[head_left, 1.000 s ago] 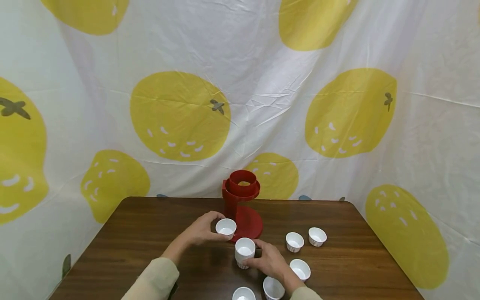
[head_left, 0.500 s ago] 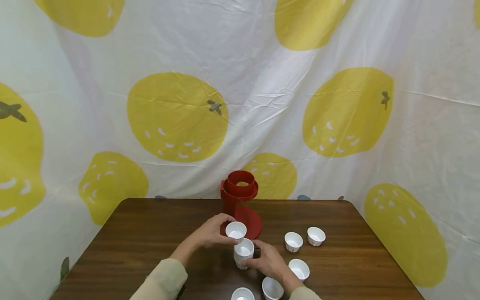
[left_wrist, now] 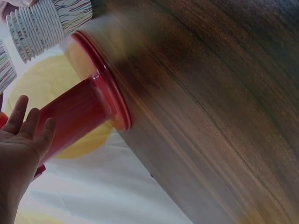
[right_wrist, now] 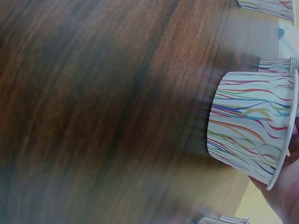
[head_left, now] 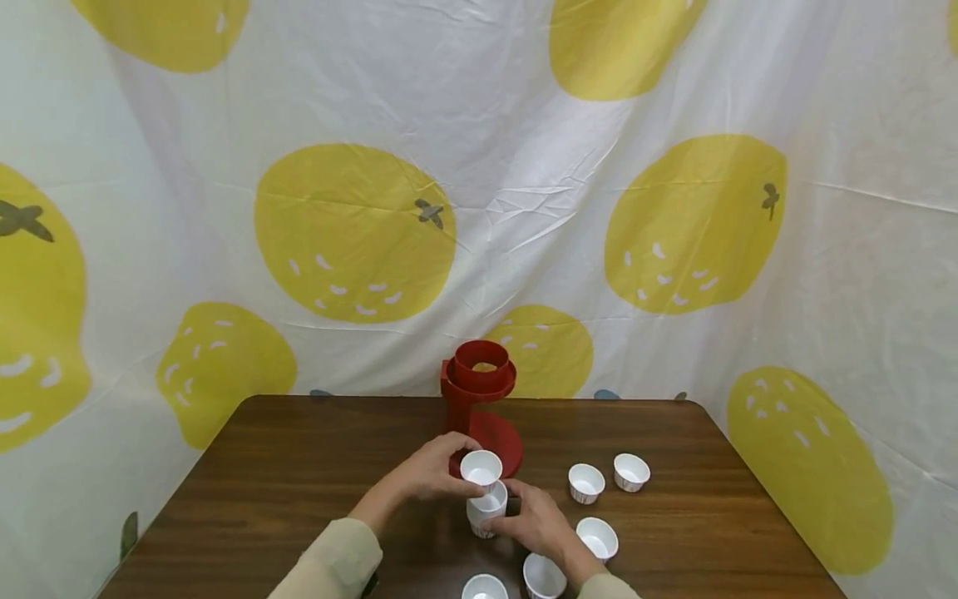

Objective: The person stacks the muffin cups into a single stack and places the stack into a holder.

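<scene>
In the head view my left hand [head_left: 437,470] pinches a white paper cup [head_left: 481,468] by its side. The cup is upright, just above and behind the mouth of a stack of paper cups [head_left: 486,509], overlapping its rim in view; whether they touch I cannot tell. My right hand [head_left: 537,522] grips the stack's right side. In the left wrist view the stack [left_wrist: 37,30] shows many close rims, and part of the held cup [left_wrist: 5,67] shows at the left edge, near my left hand [left_wrist: 21,149]. The right wrist view shows a line-patterned cup [right_wrist: 252,123] before my right hand [right_wrist: 286,193].
A red stand [head_left: 479,387] with a ring top and round base is behind the hands. Loose cups stand on the brown table [head_left: 337,466]: two at right [head_left: 586,483], another [head_left: 597,538] beside my right forearm, more at the front [head_left: 485,587]. A lemon-print cloth [head_left: 524,249] hangs behind.
My left hand has carried its cup rightward and slightly nearer, from left of the stack to over its mouth. My right hand keeps its grip on the stack in about the same place.
</scene>
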Motion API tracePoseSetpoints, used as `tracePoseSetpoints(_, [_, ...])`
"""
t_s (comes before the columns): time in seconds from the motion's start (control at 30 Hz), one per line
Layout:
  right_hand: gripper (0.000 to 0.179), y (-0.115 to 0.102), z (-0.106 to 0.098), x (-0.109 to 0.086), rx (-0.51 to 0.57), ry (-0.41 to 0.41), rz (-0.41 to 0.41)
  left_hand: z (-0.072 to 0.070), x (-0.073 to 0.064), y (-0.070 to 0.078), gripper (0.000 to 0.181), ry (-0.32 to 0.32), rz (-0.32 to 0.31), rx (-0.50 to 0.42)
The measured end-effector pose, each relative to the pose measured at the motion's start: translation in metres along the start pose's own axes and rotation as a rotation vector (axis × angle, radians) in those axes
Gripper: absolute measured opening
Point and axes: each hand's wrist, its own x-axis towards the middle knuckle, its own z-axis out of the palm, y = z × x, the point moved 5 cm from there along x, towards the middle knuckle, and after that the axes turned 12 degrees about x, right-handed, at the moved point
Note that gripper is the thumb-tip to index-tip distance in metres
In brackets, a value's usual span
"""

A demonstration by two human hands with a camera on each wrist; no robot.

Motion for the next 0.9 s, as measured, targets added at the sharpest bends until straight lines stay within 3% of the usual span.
tracePoseSetpoints(0.37, [0.06,-0.001,0.0,0.0,-0.013,0.003,-0.007,0.007,0.002,0.001,0.052,-0.009,0.065,-0.006])
tracePoseSetpoints(0.63, [0.059,-0.004,-0.001,-0.002,-0.011,0.001,-0.015,0.012,0.001,-0.002,0.053,-0.044,0.035,-0.026])
tracePoseSetpoints(0.9, [0.06,-0.003,-0.002,0.0,-0.02,0.005,-0.023,0.016,0.001,-0.001,0.052,-0.052,0.044,-0.005])
